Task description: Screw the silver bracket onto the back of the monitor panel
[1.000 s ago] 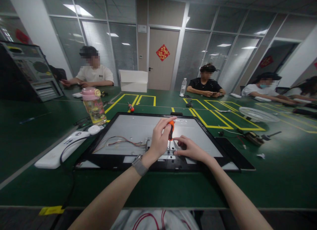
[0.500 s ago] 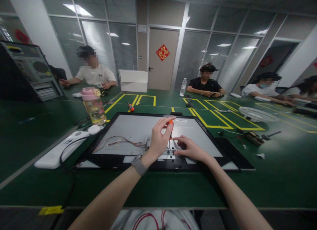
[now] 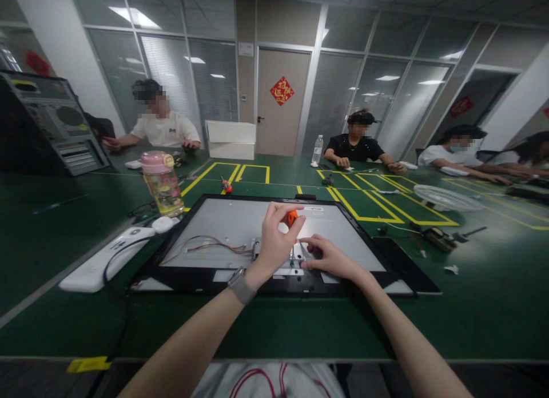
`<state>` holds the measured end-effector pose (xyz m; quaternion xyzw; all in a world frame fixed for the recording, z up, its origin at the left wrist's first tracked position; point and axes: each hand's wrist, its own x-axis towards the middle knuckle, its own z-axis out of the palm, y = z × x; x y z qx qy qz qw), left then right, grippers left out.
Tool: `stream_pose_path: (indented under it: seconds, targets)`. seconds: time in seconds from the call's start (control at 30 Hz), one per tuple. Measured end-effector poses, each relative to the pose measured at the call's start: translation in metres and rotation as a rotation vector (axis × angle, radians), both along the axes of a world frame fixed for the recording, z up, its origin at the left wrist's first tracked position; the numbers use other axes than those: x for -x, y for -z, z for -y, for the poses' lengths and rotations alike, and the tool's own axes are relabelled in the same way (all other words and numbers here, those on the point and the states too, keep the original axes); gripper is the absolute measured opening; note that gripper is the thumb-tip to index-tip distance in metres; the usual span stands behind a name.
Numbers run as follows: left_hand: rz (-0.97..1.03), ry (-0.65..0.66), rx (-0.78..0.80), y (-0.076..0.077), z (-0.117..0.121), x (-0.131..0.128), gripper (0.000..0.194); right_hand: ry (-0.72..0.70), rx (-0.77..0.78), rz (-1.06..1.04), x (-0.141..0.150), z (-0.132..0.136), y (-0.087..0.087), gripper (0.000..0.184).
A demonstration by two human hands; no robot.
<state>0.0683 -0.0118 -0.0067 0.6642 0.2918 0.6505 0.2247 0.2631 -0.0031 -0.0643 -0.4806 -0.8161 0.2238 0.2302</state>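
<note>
My left hand (image 3: 277,235), a grey watch on its wrist, is bent around the orange handle (image 3: 292,217) of an upright screwdriver, thumb and forefinger at its sides. The shaft runs down to a metal bracket (image 3: 283,271) at the near edge of a flat display panel (image 3: 231,221), which lies with its grey back up in a black frame. My right hand (image 3: 328,258) rests beside the shaft, forefinger and thumb apart, their tips near the shaft and on the bracket; its other fingers are curled. Thin wires (image 3: 214,242) trail left from the bracket.
To the left stand a pink-lidded bottle (image 3: 160,183), a white power strip (image 3: 107,258) with a black cable, and an open computer case (image 3: 55,123). A black slab (image 3: 405,263) lies at the panel's right, with a white round grille (image 3: 446,198) beyond. Several people sit across the green table.
My left thumb and forefinger have spread and shifted around the handle, showing more of the orange. My right hand stays put. The person opposite in black has moved both arms apart.
</note>
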Motion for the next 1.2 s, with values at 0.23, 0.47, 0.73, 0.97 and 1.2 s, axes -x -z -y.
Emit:
stream_pose_path:
  seconds: [0.23, 0.47, 0.73, 0.97, 1.2]
  targets:
    - [0.0, -0.016, 0.008, 0.0004, 0.0003, -0.0012, 0.014, 0.001, -0.002, 0.007, -0.0002, -0.0006, 0.0004, 0.056]
    - [0.032, 0.075, 0.039, 0.0024, 0.0005, 0.0006, 0.024, -0.004, 0.003, 0.005, 0.0014, 0.0004, -0.002, 0.057]
    - [0.02, 0.021, 0.018, -0.0006, 0.0029, 0.0017, 0.02, 0.002, 0.009, 0.008, 0.0001, -0.0004, 0.0003, 0.057]
    - [0.043, 0.054, 0.034, 0.0012, 0.0006, 0.002, 0.022, -0.001, 0.015, 0.008, 0.0004, 0.0003, -0.0009, 0.056]
    - [0.028, 0.005, 0.005, -0.0005, 0.0018, 0.0015, 0.023, 0.002, 0.016, 0.006, 0.0018, 0.0016, -0.0031, 0.056]
